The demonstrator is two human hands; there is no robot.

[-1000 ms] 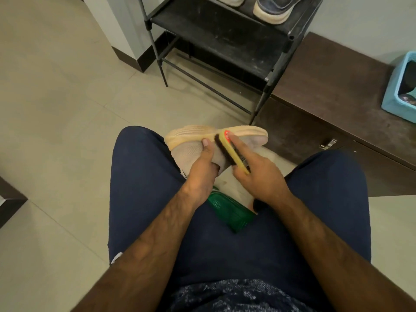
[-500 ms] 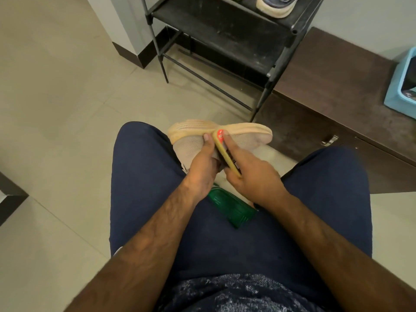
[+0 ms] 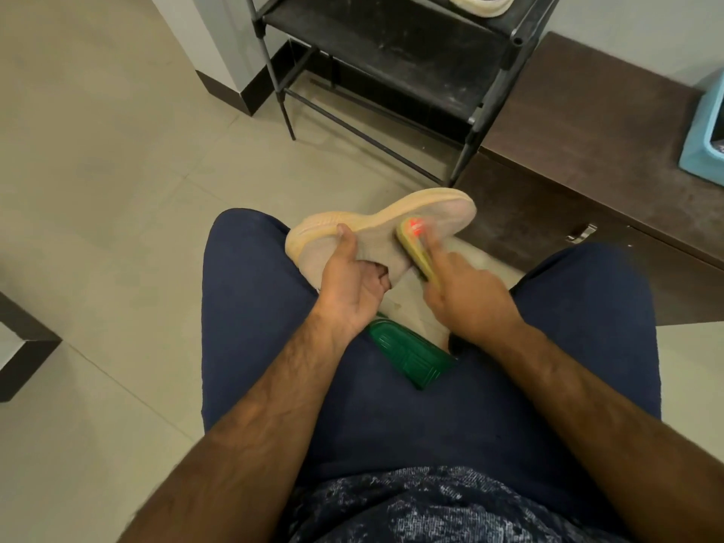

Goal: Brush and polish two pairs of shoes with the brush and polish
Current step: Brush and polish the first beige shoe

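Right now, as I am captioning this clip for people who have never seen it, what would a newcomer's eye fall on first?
At the centre, above the knees, the left hand grips a beige shoe turned on its side, while the right hand holds a yellow brush with a red spot against its upper. Below them a green plastic object lies between the legs, and a black shoe rack stands behind.
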